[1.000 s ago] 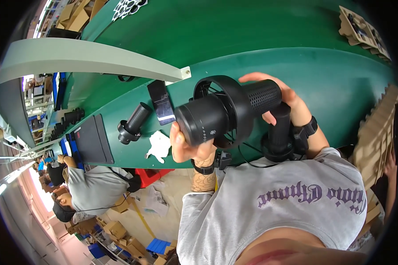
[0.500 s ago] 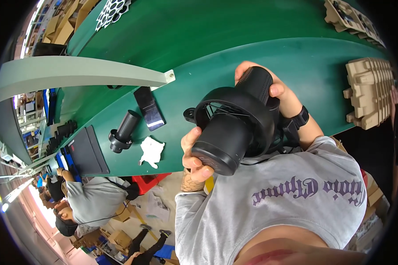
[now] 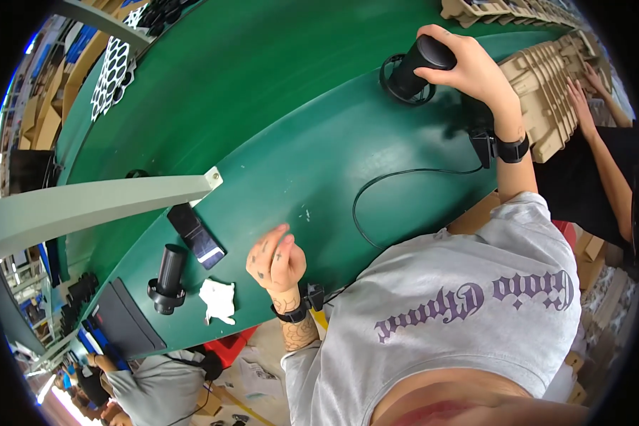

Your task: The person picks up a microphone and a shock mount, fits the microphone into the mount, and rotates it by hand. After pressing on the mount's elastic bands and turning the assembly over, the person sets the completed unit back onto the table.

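Observation:
My right hand reaches to the far right and is shut on a black microphone, fingers and thumb round its cylindrical body. The ring-shaped shock mount encircles the microphone, close to the green work surface; whether it touches is unclear. My left hand hovers over the near part of the bench, fingers curled in and nothing visible in them. Left of it are a dark phone, a crumpled white cloth or glove and a second black microphone in its mount.
Stacked beige moulded trays stand at the right, beside another person's hands. A pale metal arm juts in from the left. A black cable loops across the green bench. Another person sits lower left by dark mats.
My right hand has carried the microphone away from my chest to the far right of the bench. My left hand has let go of it and now curls empty. The view has shifted.

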Demonstrator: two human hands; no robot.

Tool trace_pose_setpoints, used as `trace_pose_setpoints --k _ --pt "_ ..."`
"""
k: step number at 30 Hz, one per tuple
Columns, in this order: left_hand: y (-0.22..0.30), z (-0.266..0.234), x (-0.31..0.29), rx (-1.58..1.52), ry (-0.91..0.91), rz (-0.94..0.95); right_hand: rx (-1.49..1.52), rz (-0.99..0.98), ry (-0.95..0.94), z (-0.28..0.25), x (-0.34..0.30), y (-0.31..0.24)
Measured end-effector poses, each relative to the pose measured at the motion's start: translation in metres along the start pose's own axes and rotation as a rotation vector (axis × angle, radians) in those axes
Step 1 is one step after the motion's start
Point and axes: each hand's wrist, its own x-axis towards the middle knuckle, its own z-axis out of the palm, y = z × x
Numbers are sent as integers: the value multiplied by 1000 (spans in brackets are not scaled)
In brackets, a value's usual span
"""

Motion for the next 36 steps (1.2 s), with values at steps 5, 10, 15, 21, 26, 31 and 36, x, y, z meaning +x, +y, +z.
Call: trace_pose_setpoints --k 5,10,15,21,26,31,36 --pt "3 2 13 10 -109 33 125 11 58 3 -7 8" --pt "5 -5 15 7 -92 39 532 286 299 -36 -43 0" --pt "18 -10 34 -164 -146 -137 1434 -279 470 -52 -74 -18" --pt "64 7 76 -638 -194 -518 2667 132 338 34 -10 -65" --pt "72 -5 68 -369 -133 -462 3023 253 147 110 -7 -95" --pt "72 -20 85 -138 -87 -291 2865 127 66 121 -3 -107" --pt "77 -20 86 -10 -90 -230 2480 433 253 120 1 -121"
